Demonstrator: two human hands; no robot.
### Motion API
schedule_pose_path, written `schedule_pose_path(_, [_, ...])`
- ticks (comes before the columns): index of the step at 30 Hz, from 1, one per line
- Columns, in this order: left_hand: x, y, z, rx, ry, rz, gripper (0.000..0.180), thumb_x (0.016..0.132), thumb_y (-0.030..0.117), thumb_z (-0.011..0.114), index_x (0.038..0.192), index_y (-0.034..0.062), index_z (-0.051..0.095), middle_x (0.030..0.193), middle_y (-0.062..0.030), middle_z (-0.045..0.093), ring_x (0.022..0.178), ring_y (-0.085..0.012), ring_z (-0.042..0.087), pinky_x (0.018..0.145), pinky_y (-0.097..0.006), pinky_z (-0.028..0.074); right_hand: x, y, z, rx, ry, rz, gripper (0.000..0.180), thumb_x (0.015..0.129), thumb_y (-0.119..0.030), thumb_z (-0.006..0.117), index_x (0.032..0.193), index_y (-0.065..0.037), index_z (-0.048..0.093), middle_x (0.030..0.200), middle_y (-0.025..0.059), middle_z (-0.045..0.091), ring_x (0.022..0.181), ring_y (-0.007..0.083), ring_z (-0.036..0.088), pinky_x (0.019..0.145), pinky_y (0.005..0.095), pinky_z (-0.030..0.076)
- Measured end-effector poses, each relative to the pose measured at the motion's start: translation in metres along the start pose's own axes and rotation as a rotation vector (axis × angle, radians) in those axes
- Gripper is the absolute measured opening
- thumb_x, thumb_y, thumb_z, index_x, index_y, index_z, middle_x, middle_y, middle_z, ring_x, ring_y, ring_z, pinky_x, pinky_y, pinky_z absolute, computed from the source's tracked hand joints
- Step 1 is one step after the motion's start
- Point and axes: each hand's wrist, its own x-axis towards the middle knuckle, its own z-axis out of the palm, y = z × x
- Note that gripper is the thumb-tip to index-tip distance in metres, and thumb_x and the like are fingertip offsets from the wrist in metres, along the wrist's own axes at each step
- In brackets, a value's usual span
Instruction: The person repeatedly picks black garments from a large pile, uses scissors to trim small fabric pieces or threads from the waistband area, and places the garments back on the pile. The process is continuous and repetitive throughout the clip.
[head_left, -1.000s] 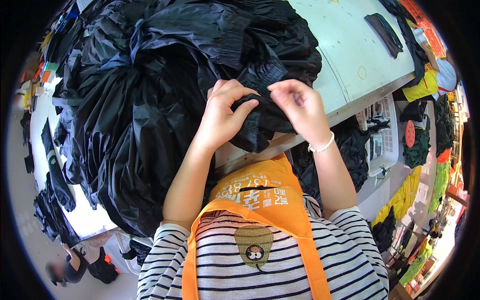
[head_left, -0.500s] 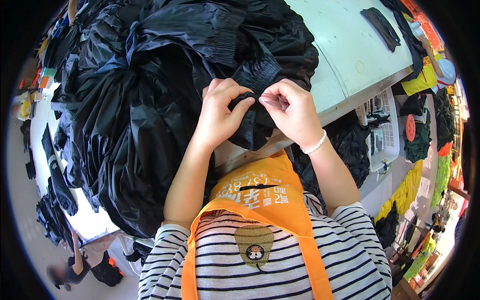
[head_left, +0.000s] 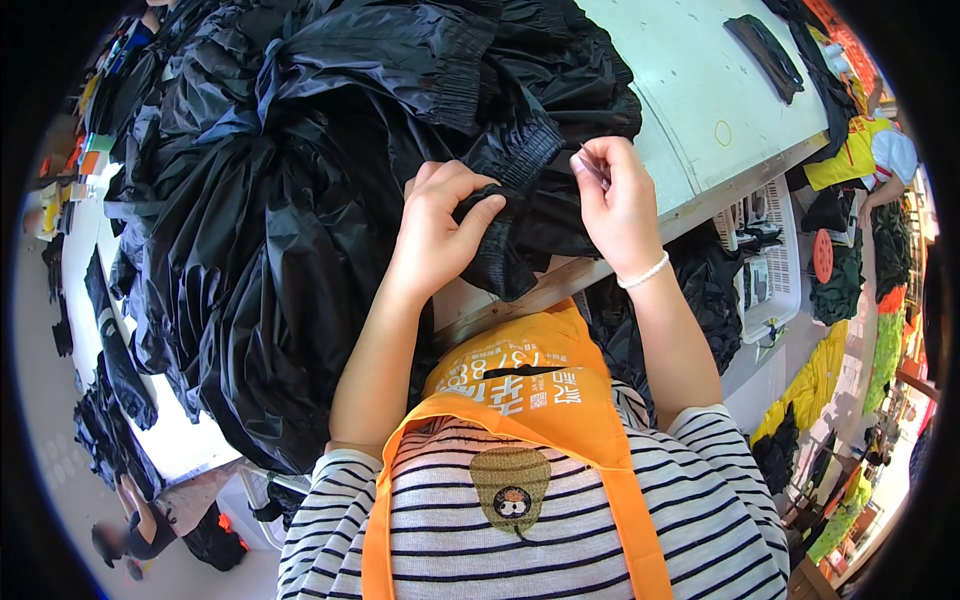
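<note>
A large heap of black garments in thin, shiny fabric covers the left and middle of the table. With thumb and fingers pinched, my left hand holds a gathered elastic edge of a black garment, which hangs over the table's front edge. To the right of it and apart from the cloth, my right hand is raised with fingers closed. A small, thin dark piece shows between those fingers; its kind I cannot make out. Just beyond my hands lies another ribbed elastic band.
The white tabletop stretches to the right, with a folded dark garment at its far end. Right of the table, a white plastic basket stands near dark cloth. A person in yellow is at far right, another person at lower left.
My right hand has pulled away from the garment edge, up and to the right. The left hand keeps its pinch in nearly the same place.
</note>
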Motion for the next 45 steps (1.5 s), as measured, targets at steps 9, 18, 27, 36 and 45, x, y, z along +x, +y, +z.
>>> schedule_pose_path(9, [0.003,0.001,-0.003,-0.008,-0.056,0.056,0.011,0.078,0.007,0.067,0.088,0.0018,0.067,0.081,-0.0073,0.060,0.084,-0.0241,0.052,0.077,-0.032,0.041,-0.006,-0.022,0.018,0.426,-0.251,0.186,0.011,0.084,-0.010,0.070,0.086,0.000,0.066,0.072,0.0009,0.059,0.058,0.0051,0.045,0.055,0.0193,0.039])
schedule_pose_path(18, [0.002,0.000,-0.004,0.020,-0.056,0.044,0.014,0.078,0.008,0.067,0.089,0.0009,0.067,0.081,-0.0078,0.060,0.084,-0.0248,0.052,0.079,-0.034,0.041,0.000,-0.031,0.018,0.269,-0.238,-0.043,0.009,0.083,-0.006,0.068,0.082,-0.001,0.062,0.073,0.0067,0.058,0.057,0.0145,0.053,0.055,0.0263,0.043])
schedule_pose_path(27, [0.003,0.000,-0.008,-0.137,-0.028,-0.011,0.014,0.081,0.010,0.066,0.090,0.0000,0.067,0.083,-0.0080,0.062,0.086,-0.0233,0.053,0.083,-0.032,0.040,-0.002,-0.024,0.018,0.423,-0.173,0.132,0.017,0.089,-0.013,0.065,0.097,-0.001,0.056,0.079,0.0043,0.057,0.066,0.0113,0.052,0.063,0.0226,0.044])
schedule_pose_path(36, [0.005,0.004,-0.009,-0.166,-0.036,-0.001,0.013,0.080,0.009,0.066,0.091,0.0018,0.068,0.084,-0.0071,0.062,0.086,-0.0222,0.053,0.083,-0.032,0.039,-0.017,-0.022,-0.013,0.315,-0.334,0.156,0.016,0.093,-0.015,0.060,0.099,-0.002,0.052,0.082,0.0077,0.060,0.069,0.0145,0.056,0.066,0.0259,0.047])
schedule_pose_path(45, [0.004,0.006,-0.010,-0.123,-0.047,0.028,0.012,0.079,0.005,0.066,0.090,0.0026,0.068,0.084,-0.0062,0.062,0.086,-0.0222,0.052,0.082,-0.032,0.040,-0.007,-0.034,0.005,0.218,-0.318,0.064,0.018,0.089,-0.015,0.065,0.094,-0.002,0.055,0.083,0.0109,0.062,0.067,0.0217,0.060,0.063,0.0293,0.049])
